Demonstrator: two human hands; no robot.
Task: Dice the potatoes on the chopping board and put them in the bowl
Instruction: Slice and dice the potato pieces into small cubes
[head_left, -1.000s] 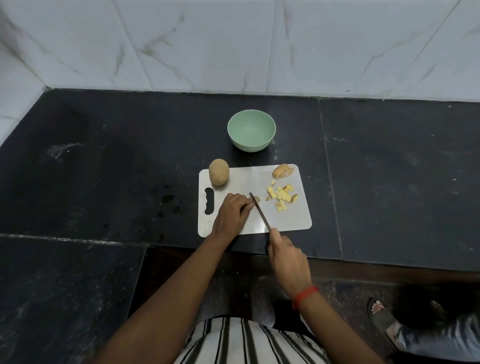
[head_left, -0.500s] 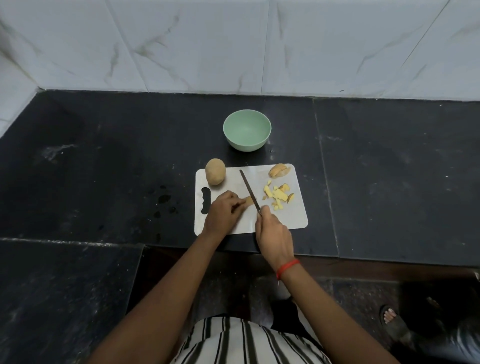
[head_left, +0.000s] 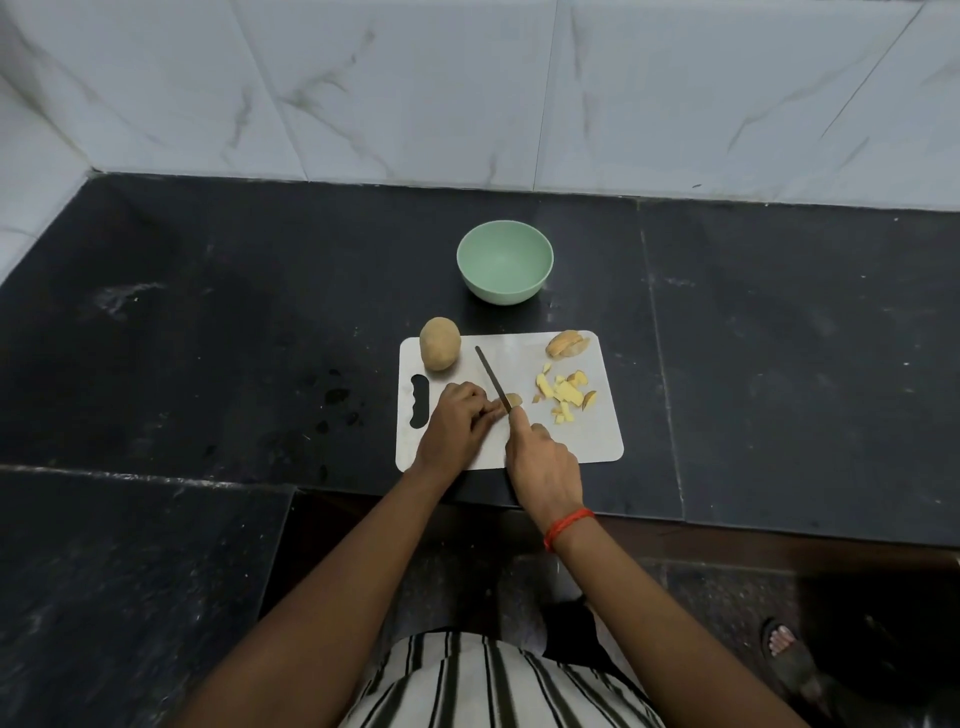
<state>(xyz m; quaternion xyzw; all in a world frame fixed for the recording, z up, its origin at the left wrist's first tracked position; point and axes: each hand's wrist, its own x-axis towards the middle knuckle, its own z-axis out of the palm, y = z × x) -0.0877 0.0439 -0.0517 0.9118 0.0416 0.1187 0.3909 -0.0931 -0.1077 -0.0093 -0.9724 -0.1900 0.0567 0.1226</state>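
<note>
A small potato piece is being pinned to the white chopping board, near its middle, by the left hand, whose fingers are being held curled and close together over it. A knife is being gripped by the right hand, with the fingers wrapped tightly round the handle. The dark blade is being pointed toward the board's far edge, and its near end is touching the piece just beside the left fingertips. A whole potato is sitting on the far left corner of the board, partly over the edge, and a sliced potato chunk is lying at the far right corner. Diced pieces are lying in a loose heap near the right edge. The pale green bowl is standing on the black counter beyond the board's far edge, apart from it. A red thread is being worn on the right wrist.
</note>
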